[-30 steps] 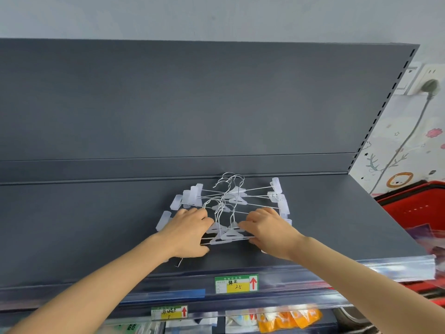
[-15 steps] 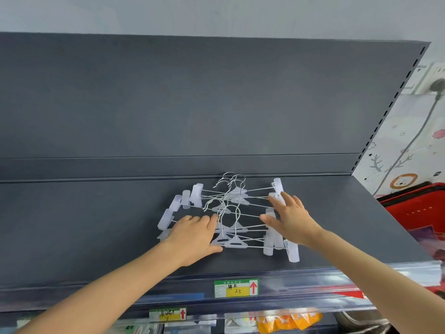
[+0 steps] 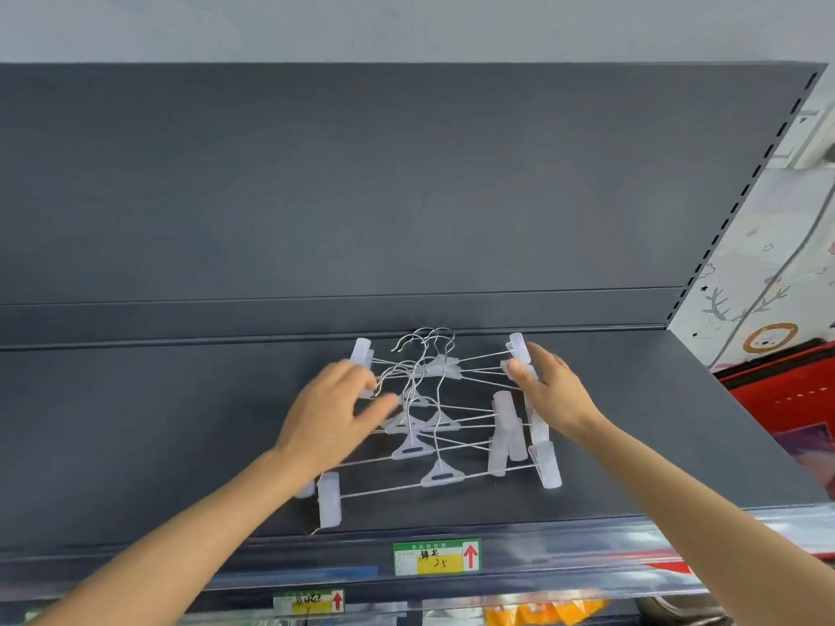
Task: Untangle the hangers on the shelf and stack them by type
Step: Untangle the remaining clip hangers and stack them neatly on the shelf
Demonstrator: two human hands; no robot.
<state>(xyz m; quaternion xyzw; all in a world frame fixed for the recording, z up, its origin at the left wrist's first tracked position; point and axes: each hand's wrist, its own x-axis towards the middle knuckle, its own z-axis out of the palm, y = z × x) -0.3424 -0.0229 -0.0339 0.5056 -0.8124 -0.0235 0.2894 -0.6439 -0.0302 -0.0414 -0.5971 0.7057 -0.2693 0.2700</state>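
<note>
Several white clip hangers (image 3: 440, 426) with metal hooks and wire bars lie tangled in a heap on the dark grey shelf (image 3: 158, 436). Their hooks point toward the shelf's back wall. My left hand (image 3: 330, 417) is blurred and rests over the heap's left side with fingers spread on the clips there. My right hand (image 3: 549, 390) is at the heap's right side, fingers apart, thumb and fingertips touching the far right clips. Neither hand visibly grips a hanger. The nearest hanger (image 3: 440, 476) lies free, its clips at both ends.
The shelf's back wall (image 3: 361, 196) rises right behind the hooks. A clear price rail with a green and yellow tag (image 3: 436, 555) runs along the front edge. A red basket (image 3: 786, 395) stands to the right. Orange packets (image 3: 542, 612) lie on the shelf below.
Both hands moved away from me toward the back of the heap: the right to the far right clips, the left up along the left side. The hangers have spread apart.
</note>
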